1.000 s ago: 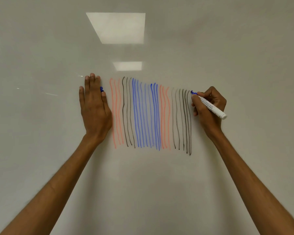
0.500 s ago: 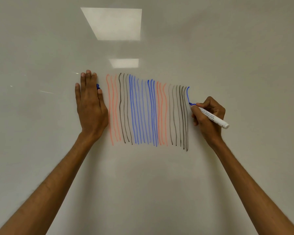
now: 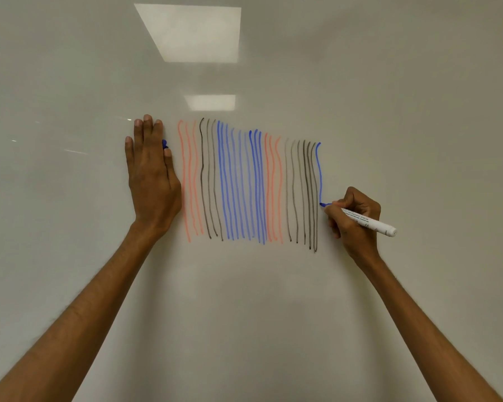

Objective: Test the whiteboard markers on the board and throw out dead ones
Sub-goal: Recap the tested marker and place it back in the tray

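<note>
Your right hand (image 3: 356, 220) pinches marker (image 3: 370, 224) near tip, nib on board (image 3: 404, 111) at blue line's (image 3: 319, 172) end. Left hand (image 3: 151, 181) flat on board, fingers straight. Marker likely light, stiff, slick barrel: grip low, press lightly.

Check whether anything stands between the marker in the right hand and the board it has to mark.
Nothing visible does. The right hand grips the marker, whose blue tip touches the whiteboard at the lower end of a blue line. The left hand lies flat, far across the other strokes.
</note>
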